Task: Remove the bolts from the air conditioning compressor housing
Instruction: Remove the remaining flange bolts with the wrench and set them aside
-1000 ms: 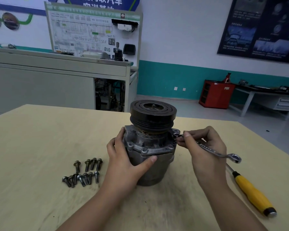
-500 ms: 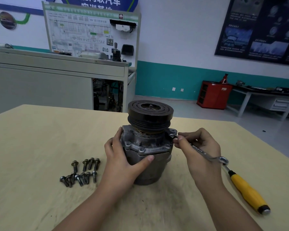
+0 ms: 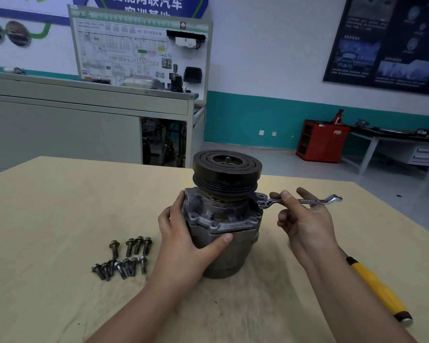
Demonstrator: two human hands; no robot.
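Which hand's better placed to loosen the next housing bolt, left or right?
Right: the right hand holds the wrench, ring end at the compressor flange. The left hand grips its body, steadying it.

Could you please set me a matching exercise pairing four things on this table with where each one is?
1 wrench
2 loose bolts
3 yellow-handled tool
4 compressor

A gripped by the left hand
B on the table, left of the compressor
C held in the right hand
D on the table beside the right forearm

Pairs: 1-C, 2-B, 3-D, 4-A
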